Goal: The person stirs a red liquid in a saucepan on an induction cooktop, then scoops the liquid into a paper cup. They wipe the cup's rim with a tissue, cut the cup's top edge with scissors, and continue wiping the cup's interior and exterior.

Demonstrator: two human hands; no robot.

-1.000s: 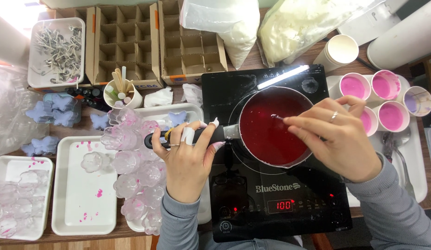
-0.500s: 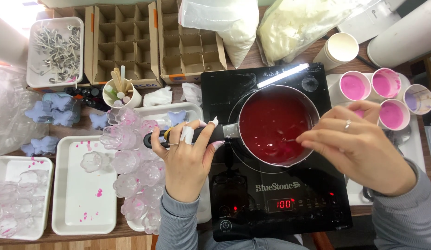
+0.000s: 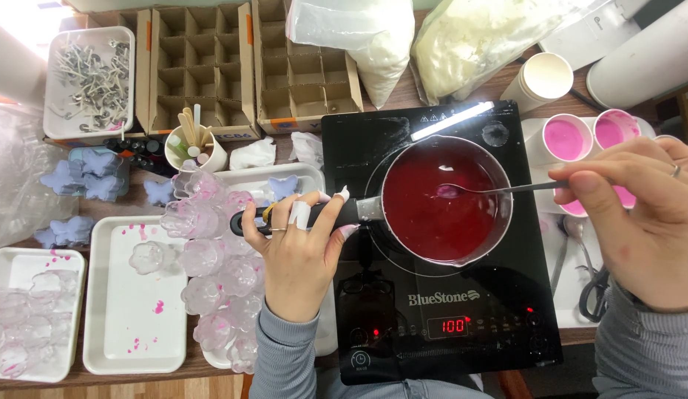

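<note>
Craft workshop: wax bags [image 3: 477, 37], wick tray [image 3: 89, 81], clear moulds [image 3: 211, 273].

A single camera, worn on the person's head, looks almost straight down onto the table [image 3: 211, 366] from close above (there is no second view to overlap with). The black induction cooker [image 3: 440, 310] sits just right of centre; the table's near edge runs along the bottom of the frame, and the cardboard boxes [image 3: 233, 66] at the far side reach the top.
</note>
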